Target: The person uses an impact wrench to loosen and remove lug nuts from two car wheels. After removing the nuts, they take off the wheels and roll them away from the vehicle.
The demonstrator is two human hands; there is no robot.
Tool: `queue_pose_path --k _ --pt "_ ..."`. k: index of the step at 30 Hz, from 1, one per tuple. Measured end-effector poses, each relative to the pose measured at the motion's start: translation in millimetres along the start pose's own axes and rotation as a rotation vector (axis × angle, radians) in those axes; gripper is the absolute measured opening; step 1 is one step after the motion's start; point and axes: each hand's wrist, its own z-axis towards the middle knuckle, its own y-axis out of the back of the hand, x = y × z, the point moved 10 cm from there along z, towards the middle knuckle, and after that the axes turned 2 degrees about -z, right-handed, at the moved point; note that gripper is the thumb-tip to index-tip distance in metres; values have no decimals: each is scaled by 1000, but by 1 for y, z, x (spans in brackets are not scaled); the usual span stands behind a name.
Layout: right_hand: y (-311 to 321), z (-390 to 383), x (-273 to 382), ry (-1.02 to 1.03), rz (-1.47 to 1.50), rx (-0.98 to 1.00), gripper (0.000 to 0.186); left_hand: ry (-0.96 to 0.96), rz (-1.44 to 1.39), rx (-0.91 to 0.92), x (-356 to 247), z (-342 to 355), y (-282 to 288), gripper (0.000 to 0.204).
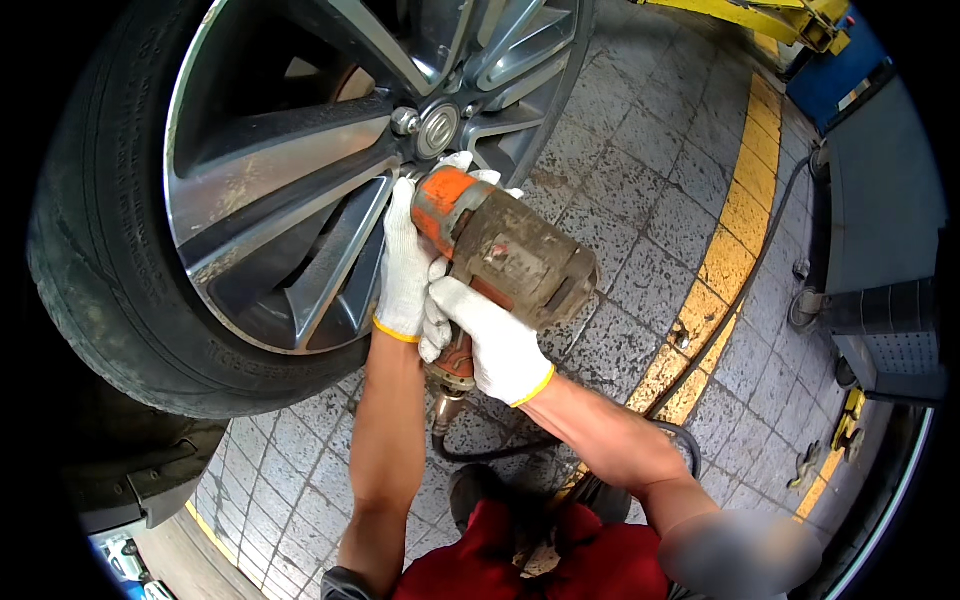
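Observation:
A worn orange and grey pneumatic impact wrench (515, 255) is held with its nose at the lug area of an alloy wheel (270, 165), just below the centre cap (437, 131). My left hand (402, 265), in a white knit glove, is closed round the front of the wrench, fingers partly hidden behind it. My right hand (485, 340), gloved the same way, grips the handle, its fingers wrapped round it. An air hose (490, 450) runs from the fitting at the handle's base. The wrench hides its tip and the nut it may be on.
A grey tool cart (865, 240) on casters stands at the right, with a blue cabinet (830, 75) and yellow lift arm (750, 10) at the upper right. A yellow line (725, 260) crosses the tiled floor. Yellow tool parts (850, 420) lie low right. My feet are below.

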Motion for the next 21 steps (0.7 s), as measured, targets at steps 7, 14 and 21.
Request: queue_pose_path --k 7,14,21 --pt "1 -9 4 12 -14 27 19 2 -75 68 0 -4 -18 60" --pt "3 -6 5 -35 37 18 19 -174 10 -21 -6 -7 -4 50" --pt "5 -8 4 -79 60 13 19 231 -865 601 10 -23 -7 62"
